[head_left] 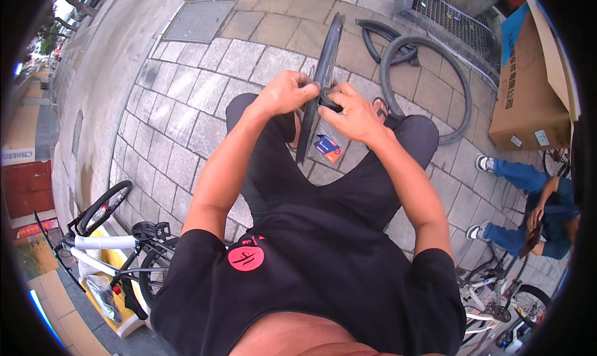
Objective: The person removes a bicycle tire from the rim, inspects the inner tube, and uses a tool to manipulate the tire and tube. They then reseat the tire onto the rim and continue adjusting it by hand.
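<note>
A bicycle wheel (331,42) stands between my knees, seen almost edge-on, with a black tyre on its rim. My left hand (287,94) is closed on the left side of the tyre, thumb and fingers pinching its edge. Just across from it, my right hand (354,112) grips a black rubbery strip (330,103) at the wheel's right side. Whether that strip is part of the tyre or an inner tube cannot be made out. On the paving beyond my lap lies a small blue and orange box (329,149).
A loose grey-black tyre (465,88) and a folded black tyre (371,43) lie ahead to the right. Farther right stands a large cardboard box (533,76). A seated person (540,216) is at the right, near bicycles (494,306). A white-framed bicycle (102,262) stands left.
</note>
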Demonstrator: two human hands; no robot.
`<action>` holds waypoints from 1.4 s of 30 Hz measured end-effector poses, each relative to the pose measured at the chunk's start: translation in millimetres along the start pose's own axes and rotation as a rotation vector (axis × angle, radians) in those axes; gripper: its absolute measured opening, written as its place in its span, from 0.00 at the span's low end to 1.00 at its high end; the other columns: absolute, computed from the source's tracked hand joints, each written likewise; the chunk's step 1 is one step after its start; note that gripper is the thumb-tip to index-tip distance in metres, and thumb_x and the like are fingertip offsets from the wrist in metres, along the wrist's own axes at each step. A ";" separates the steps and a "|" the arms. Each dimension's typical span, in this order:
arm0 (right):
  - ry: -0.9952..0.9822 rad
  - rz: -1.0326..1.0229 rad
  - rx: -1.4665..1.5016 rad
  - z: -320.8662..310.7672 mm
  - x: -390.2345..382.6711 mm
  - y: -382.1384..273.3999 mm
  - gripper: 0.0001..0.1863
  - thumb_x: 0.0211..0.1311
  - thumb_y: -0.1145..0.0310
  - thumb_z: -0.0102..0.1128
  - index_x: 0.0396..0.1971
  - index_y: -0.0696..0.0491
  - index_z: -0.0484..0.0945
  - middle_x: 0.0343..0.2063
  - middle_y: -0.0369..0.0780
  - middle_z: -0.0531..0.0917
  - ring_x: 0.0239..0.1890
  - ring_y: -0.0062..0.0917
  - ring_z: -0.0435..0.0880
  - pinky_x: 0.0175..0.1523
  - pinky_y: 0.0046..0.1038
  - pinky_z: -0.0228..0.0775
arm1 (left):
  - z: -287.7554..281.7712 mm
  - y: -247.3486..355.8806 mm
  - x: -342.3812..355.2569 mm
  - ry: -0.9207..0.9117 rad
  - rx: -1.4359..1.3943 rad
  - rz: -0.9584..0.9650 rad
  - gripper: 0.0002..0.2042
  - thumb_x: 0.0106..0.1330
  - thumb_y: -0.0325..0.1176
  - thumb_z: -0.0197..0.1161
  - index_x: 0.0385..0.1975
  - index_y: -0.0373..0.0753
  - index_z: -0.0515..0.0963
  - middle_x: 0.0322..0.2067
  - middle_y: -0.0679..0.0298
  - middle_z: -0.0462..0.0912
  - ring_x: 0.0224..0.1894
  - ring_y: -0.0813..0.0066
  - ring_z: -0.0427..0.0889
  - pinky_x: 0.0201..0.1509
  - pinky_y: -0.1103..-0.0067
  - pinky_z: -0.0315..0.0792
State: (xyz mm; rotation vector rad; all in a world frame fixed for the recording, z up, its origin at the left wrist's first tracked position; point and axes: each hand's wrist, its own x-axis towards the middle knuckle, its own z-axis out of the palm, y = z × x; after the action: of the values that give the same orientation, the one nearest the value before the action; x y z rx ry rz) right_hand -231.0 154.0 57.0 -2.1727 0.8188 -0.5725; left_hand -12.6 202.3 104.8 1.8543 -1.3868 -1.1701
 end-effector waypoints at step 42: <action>0.781 1.312 -0.205 22.6 -427.1 261.7 0.32 0.67 0.52 0.64 0.58 0.66 0.79 0.52 0.58 0.85 0.57 0.50 0.84 0.64 0.44 0.72 | -7.9 -18.9 165.2 0.433 -0.430 0.054 0.20 0.80 0.46 0.52 0.41 0.30 0.75 0.33 0.55 0.82 0.33 0.61 0.88 0.32 0.66 0.83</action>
State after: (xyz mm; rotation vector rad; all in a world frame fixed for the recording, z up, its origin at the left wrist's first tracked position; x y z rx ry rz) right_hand -613.5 326.2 -217.7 -1.0406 2.4537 -0.5905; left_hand 18.6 52.1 40.3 1.6216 -0.8600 -0.8837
